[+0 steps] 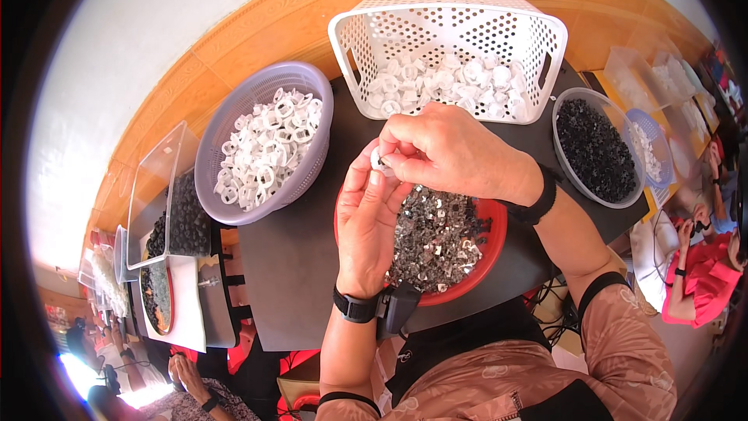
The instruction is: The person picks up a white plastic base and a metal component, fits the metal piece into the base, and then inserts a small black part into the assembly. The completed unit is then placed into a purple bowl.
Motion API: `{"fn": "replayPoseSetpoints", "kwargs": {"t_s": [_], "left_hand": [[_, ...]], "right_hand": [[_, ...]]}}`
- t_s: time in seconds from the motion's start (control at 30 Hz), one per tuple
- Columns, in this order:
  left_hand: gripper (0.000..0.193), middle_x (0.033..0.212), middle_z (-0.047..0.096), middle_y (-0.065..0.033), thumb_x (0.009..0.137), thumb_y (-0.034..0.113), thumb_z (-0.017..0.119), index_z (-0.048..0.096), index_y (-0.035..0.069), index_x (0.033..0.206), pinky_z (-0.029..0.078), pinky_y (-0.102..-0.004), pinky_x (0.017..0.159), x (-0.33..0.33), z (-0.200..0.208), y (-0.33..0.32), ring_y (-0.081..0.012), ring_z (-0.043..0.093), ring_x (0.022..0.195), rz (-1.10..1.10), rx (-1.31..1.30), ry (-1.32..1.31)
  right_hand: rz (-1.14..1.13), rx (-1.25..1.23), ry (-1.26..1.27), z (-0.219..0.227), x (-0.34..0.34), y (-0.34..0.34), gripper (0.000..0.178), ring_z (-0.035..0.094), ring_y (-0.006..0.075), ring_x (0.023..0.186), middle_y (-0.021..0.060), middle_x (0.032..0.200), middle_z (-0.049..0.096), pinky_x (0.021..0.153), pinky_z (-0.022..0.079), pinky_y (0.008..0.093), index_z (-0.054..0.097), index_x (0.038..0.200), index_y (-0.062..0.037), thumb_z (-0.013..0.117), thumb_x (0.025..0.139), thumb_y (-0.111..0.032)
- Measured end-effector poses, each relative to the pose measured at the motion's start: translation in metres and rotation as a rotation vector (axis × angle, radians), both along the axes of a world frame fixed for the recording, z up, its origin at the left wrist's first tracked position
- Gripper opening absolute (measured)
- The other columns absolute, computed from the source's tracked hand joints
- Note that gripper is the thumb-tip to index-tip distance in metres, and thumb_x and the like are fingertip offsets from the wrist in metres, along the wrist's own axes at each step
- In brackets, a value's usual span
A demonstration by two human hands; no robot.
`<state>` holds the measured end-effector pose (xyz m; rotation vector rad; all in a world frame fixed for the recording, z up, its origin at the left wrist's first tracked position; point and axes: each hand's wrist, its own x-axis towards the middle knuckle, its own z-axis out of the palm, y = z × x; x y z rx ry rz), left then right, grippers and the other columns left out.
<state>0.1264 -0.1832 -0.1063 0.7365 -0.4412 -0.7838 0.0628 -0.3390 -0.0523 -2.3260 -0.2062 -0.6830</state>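
Observation:
Over the dark table, my left hand (365, 222) holds a small white plastic part (379, 160) between thumb and fingertips. My right hand (460, 152) meets it from the right, its thumb and forefinger pinched together at the part. Whatever lies between the right fingertips is too small and covered to make out. Just below both hands stands a red basin (499, 245) with many small metal-looking pieces (436, 245). Behind them a white perforated basket (444, 19) contains white plastic parts (475, 82).
A purple colander (209, 175) of white ring-like parts stands left on the table (288, 288). At right is a clear bowl (623, 203) of black parts. Clear bins (160, 179) lie far left. Other people's hands (187, 374) show at lower left; a person in red (705, 281) sits right.

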Motion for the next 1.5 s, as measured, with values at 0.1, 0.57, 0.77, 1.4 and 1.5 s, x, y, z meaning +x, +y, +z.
{"fn": "replayPoseSetpoints", "kwargs": {"t_s": [0.1, 0.57, 0.77, 1.4, 1.5], "left_hand": [[0.038, 0.133, 0.051, -0.0111, 0.097, 0.011, 0.051, 0.043, 0.001, 0.133, 0.043, -0.0336, 0.103, 0.001, -0.006, -0.001, -0.0193, 0.052, 0.122, 0.031, -0.015, -0.008], [0.033, 0.126, 0.055, -0.0097, 0.097, 0.013, 0.052, 0.048, 0.002, 0.127, 0.040, -0.0332, 0.105, 0.000, -0.007, -0.004, -0.0182, 0.053, 0.118, 0.047, -0.059, 0.001], [0.032, 0.122, 0.058, -0.0080, 0.096, 0.014, 0.055, 0.051, 0.003, 0.126, 0.043, -0.0313, 0.101, -0.001, -0.013, -0.003, -0.0160, 0.055, 0.114, 0.068, -0.067, 0.026], [0.029, 0.120, 0.059, -0.0086, 0.095, 0.012, 0.056, 0.055, 0.002, 0.122, 0.046, -0.0317, 0.096, -0.006, -0.012, -0.005, -0.0164, 0.058, 0.108, 0.113, -0.030, -0.085], [0.030, 0.121, 0.059, -0.0093, 0.095, 0.011, 0.056, 0.055, 0.002, 0.123, 0.045, -0.0323, 0.097, -0.005, -0.014, -0.006, -0.0173, 0.058, 0.110, 0.139, -0.031, -0.091]], "right_hand": [[0.011, 0.023, 0.019, 0.001, 0.000, 0.001, 0.016, 0.063, 0.0326, 0.061, 0.0147, 0.064, 0.063, 0.059, 0.050, 0.0395, 0.061, 0.079, -0.0033, 0.062, 0.082, -0.019], [0.018, 0.009, 0.029, 0.003, -0.001, 0.004, 0.016, 0.063, 0.0333, 0.061, 0.0156, 0.064, 0.062, 0.057, 0.049, 0.0393, 0.061, 0.079, -0.0021, 0.063, 0.081, -0.018], [0.049, 0.159, 0.091, -0.001, 0.000, 0.005, 0.012, 0.058, 0.0209, 0.051, 0.0106, 0.057, 0.057, 0.051, 0.045, 0.0298, 0.061, 0.081, -0.0010, 0.065, 0.079, -0.012], [0.163, 0.319, 0.277, 0.010, -0.007, -0.002, 0.012, 0.057, 0.0096, 0.057, 0.0065, 0.062, 0.061, 0.053, 0.044, 0.0240, 0.058, 0.082, -0.0002, 0.065, 0.081, -0.009], [0.132, 0.268, 0.189, 0.006, -0.004, 0.001, 0.013, 0.057, 0.0146, 0.054, 0.0085, 0.060, 0.059, 0.052, 0.045, 0.0263, 0.057, 0.081, 0.0001, 0.065, 0.079, -0.010]]}}
